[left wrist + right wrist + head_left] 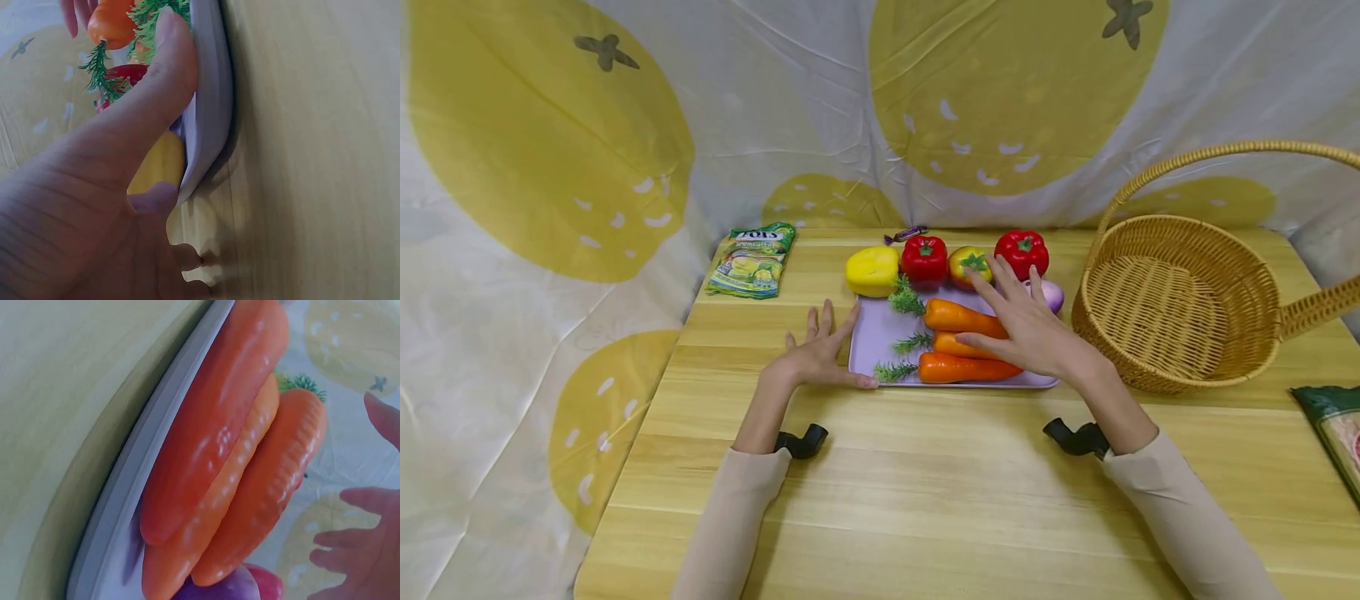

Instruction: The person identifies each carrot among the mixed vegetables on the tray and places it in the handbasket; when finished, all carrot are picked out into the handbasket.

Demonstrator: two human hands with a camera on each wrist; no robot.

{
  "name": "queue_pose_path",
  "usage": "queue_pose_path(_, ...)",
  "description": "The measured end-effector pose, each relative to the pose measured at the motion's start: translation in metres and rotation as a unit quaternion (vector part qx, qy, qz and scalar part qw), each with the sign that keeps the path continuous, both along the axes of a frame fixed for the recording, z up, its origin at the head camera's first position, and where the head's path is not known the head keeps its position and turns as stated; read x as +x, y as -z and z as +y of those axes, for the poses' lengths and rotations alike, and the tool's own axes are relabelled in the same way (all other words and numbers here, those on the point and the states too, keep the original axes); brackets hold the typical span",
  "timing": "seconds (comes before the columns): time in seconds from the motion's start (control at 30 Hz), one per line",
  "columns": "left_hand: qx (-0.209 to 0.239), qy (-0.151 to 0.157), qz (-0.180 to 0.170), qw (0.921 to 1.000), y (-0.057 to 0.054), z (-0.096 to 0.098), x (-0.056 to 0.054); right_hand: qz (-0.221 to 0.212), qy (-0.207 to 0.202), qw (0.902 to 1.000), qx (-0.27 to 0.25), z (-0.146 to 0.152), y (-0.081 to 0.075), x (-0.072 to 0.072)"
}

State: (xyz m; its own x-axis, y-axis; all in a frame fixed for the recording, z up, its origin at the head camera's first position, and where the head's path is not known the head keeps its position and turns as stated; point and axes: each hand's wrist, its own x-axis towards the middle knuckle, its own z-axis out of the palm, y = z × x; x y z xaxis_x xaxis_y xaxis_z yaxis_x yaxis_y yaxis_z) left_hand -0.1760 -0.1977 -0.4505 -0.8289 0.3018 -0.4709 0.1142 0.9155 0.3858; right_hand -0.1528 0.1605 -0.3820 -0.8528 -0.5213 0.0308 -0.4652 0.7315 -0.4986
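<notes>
A lilac tray holds three orange carrots with green tops, lying side by side along its front. Behind them on the tray are a yellow bell pepper, two red bell peppers, a yellow-red fruit with green leaves and a purple rounded vegetable, partly hidden. My left hand is at the tray's left front corner, fingers spread; in the left wrist view its thumb lies along the rim. Above the right ends of the carrots, my right hand hovers with spread fingers, holding nothing.
To the right stands a wicker basket with a tall handle. A green snack packet lies at the back left, and a small purple-wrapped candy behind the peppers. Another green packet is at the right edge.
</notes>
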Motion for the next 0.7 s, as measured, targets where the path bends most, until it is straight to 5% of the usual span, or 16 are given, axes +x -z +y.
queue_pose_path(0.23, -0.017, -0.005, -0.010, 0.9998, 0.003, 0.001, -0.003, -0.039, -0.040, 0.9942, -0.092, -0.003, 0.002, -0.003)
queue_pose_path(0.47, 0.000, -0.004, -0.017, 0.9999, -0.040, 0.014, 0.016, -0.054, -0.044, 0.9846, -0.160, -0.010, 0.007, -0.010)
queue_pose_path(0.7, 0.009, -0.005, -0.019, 0.9998, -0.039, 0.015, 0.016, -0.058, -0.024, 0.9850, -0.160, -0.016, 0.011, -0.015)
